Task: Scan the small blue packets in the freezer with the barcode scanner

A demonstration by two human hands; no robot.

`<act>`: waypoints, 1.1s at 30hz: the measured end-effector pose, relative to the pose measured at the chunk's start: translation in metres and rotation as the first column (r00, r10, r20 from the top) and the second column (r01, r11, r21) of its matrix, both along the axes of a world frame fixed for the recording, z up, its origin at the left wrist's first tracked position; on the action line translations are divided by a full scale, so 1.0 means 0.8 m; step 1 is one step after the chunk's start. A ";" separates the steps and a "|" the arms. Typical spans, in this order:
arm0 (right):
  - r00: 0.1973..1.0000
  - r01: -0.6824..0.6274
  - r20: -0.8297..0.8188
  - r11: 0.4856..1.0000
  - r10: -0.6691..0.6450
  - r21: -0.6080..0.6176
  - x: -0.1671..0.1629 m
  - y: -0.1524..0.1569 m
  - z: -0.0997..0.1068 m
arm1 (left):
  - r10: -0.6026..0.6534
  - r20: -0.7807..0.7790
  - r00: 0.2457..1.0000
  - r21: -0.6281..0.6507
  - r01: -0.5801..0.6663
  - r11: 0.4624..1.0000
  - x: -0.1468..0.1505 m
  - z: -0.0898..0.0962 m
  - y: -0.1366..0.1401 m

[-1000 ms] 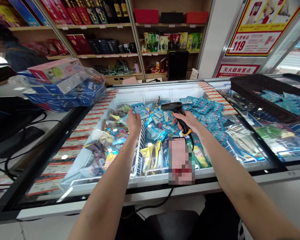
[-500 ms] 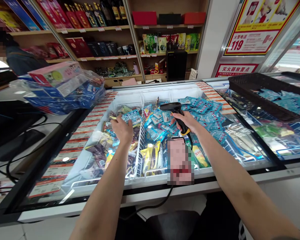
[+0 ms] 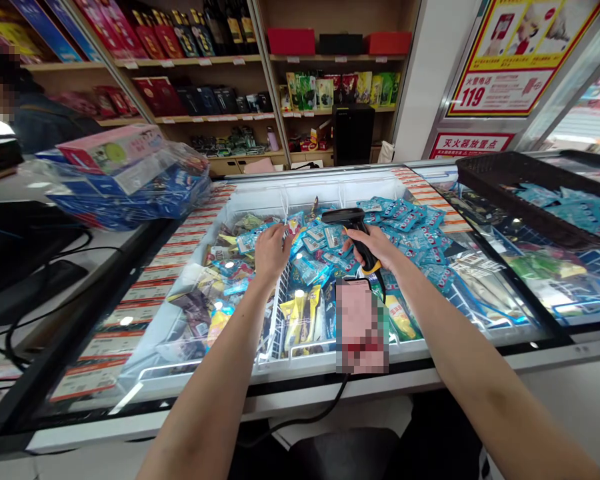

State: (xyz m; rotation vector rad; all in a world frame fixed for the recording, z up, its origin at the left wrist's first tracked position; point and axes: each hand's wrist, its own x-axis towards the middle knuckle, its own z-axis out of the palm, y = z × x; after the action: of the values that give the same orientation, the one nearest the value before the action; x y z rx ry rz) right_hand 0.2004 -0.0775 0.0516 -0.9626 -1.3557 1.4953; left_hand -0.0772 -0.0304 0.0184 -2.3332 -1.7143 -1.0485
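My right hand (image 3: 375, 245) is wrapped round the grip of a black barcode scanner (image 3: 347, 217) with yellow trim, its head pointing left. Below it, a phone (image 3: 363, 320) with a blurred-out screen lies near the front edge of the freezer. My left hand (image 3: 273, 250) hovers over the white wire divider, fingers bent and slightly apart, with nothing visible in them. Small blue packets (image 3: 313, 243) with white labels lie scattered between my hands. A larger pile of blue packets (image 3: 405, 217) spreads behind and to the right of the scanner.
The chest freezer's glass top (image 3: 145, 333) shows wrapped ice creams (image 3: 300, 313) beneath. Price labels (image 3: 180, 250) run along the left. A dark basket (image 3: 530, 193) holds more blue packets at right. Bagged boxes (image 3: 125, 180) stand at left, near another person (image 3: 50, 113). Shelves line the back.
My left hand has moved right, from over the left-hand packets to the divider, and its fingers have drawn closer together. My right hand and the scanner have stayed nearly still.
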 end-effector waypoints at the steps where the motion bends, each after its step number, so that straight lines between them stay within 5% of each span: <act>1: 1.000 0.001 0.006 1.000 -0.001 0.000 0.000 0.000 0.000 | -0.032 0.022 0.999 -0.007 0.032 0.999 0.008 0.001 0.005; 9: 1.000 0.011 0.008 1.000 -0.011 -0.005 0.000 0.001 0.003 | -0.113 0.124 0.986 -0.097 0.125 0.987 0.065 -0.015 0.047; 33: 1.000 0.012 0.000 1.000 -0.012 -0.001 -0.001 0.003 -0.002 | 0.076 -0.022 0.997 -0.207 -0.079 0.975 0.064 -0.011 0.036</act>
State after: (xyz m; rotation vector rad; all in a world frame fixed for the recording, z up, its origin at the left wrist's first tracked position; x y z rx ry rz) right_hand 0.1998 -0.0747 0.0498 -0.9699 -1.3467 1.4874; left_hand -0.0261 -0.0015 0.0096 -2.3612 -1.9798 -0.8766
